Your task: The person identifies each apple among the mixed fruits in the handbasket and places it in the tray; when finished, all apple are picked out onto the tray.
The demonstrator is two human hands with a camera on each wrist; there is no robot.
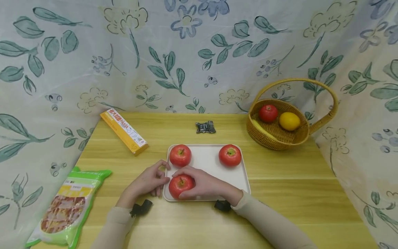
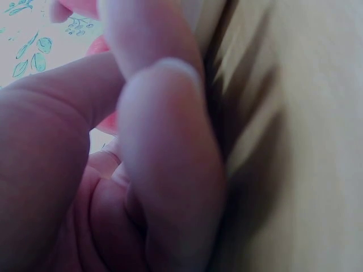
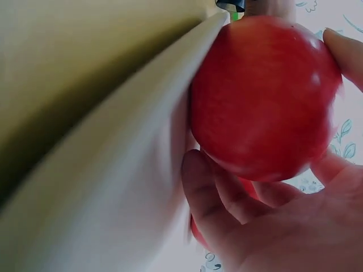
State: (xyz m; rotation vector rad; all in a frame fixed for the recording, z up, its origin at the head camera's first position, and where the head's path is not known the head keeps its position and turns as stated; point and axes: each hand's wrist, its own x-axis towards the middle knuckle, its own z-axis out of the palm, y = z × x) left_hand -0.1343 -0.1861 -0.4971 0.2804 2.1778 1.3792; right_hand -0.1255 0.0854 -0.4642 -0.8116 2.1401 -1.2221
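Observation:
My right hand [image 1: 202,182] grips a red apple [image 1: 181,186] at the near left corner of a white rectangular tray [image 1: 206,173]. In the right wrist view, the thumb and fingers [image 3: 204,192] curve round that apple [image 3: 264,99], which sits close against the tray. Two more red apples stand on the tray, one at the far left [image 1: 180,155] and one at the far right [image 1: 230,155]. At the tray's left edge is my left hand [image 1: 150,180], its fingers loosely bent beside the rim, with no object seen between them.
A wicker basket [image 1: 270,142] at the back right contains a red apple [image 1: 268,113], a lemon [image 1: 289,121] and a banana [image 1: 264,130]. Behind the tray lies a small black packet [image 1: 205,127]. On the left are an orange pasta box [image 1: 124,131] and a green-edged food bag [image 1: 66,207].

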